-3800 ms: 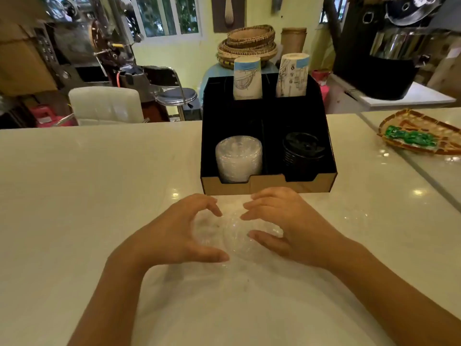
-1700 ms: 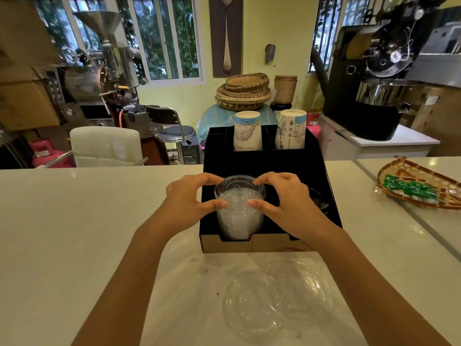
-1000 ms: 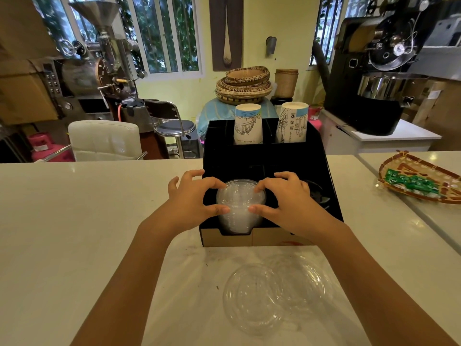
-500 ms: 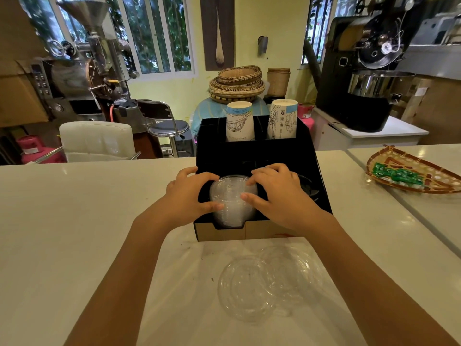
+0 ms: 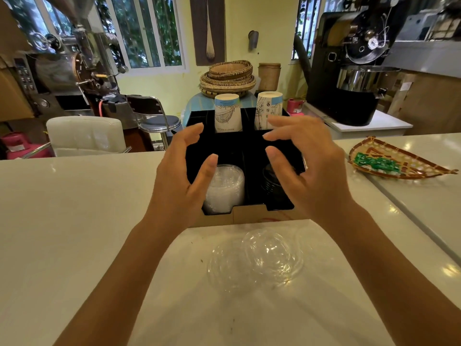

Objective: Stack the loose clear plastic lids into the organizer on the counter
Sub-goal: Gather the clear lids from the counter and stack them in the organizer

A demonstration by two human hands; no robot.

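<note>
A black organizer [image 5: 249, 216] with a cardboard front stands on the white counter. Its front left compartment holds a stack of clear lids [image 5: 225, 188]. Black lids [image 5: 270, 181] fill the front right compartment, partly hidden by my right hand. Two loose clear lids [image 5: 254, 260] lie overlapping on the counter just in front of the organizer. My left hand [image 5: 179, 181] and my right hand [image 5: 306, 171] hover above the organizer, fingers spread, holding nothing.
Two stacks of upturned paper cups [image 5: 228, 113] stand in the organizer's rear compartments. A woven tray [image 5: 396, 161] with a green packet lies on the counter at the right. Beyond the counter are a chair, a stool and coffee roasting machines.
Both hands carried lids from the counter onto the clear stack and pressed them down. They have now let go and lifted away with fingers spread.
</note>
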